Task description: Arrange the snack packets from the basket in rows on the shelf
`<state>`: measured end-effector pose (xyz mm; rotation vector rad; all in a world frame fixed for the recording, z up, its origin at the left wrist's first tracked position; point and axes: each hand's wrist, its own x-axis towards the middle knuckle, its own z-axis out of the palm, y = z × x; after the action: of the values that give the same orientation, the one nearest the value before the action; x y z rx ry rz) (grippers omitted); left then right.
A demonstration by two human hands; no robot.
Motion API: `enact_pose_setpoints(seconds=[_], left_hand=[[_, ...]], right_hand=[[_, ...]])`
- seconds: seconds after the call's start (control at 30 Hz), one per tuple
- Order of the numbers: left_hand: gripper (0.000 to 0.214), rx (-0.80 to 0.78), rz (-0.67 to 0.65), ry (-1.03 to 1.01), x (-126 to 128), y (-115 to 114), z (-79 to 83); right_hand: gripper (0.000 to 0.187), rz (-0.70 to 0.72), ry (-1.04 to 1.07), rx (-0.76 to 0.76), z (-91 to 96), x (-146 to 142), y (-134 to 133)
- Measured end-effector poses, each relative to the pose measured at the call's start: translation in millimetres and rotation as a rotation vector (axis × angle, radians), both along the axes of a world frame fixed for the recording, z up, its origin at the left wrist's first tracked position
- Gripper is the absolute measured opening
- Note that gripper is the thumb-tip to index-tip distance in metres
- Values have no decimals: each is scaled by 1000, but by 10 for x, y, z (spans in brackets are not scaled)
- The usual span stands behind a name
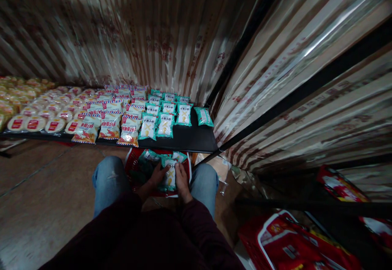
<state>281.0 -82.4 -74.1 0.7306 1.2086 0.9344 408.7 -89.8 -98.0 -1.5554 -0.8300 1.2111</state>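
Both of my hands reach down into a red basket (132, 164) on the floor between my knees. My left hand (157, 176) and my right hand (181, 180) are closed on the two sides of a stack of teal snack packets (170, 175). More teal packets (148, 156) lie loose in the basket. In front of me a low black shelf (192, 138) carries rows of the same teal snack packets (165, 117), with one lying apart (203, 116) near the shelf's right end.
Left of the teal rows stand red and white snack bags (110, 119) and round pale packaged cakes (33, 119). Striped plastic sheeting (153, 29) hangs behind and to the right. Red bags (290, 241) lie on the floor at lower right. Brown tiled floor (45, 196) extends left.
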Motion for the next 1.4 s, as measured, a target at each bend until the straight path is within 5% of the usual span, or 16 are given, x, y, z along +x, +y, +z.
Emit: enact_pose_setpoints(seconds=[0.33, 0.9, 1.4], left_hand=[[68, 1, -117, -33, -53, 63, 62], [67, 47, -202, -260, 13, -8, 200], [64, 102, -127, -186, 49, -12, 215]], right_hand=[[45, -68, 385, -23, 89, 23, 160], [33, -398, 321, 107, 306, 146, 430], [29, -395, 298, 106, 479, 177, 501]])
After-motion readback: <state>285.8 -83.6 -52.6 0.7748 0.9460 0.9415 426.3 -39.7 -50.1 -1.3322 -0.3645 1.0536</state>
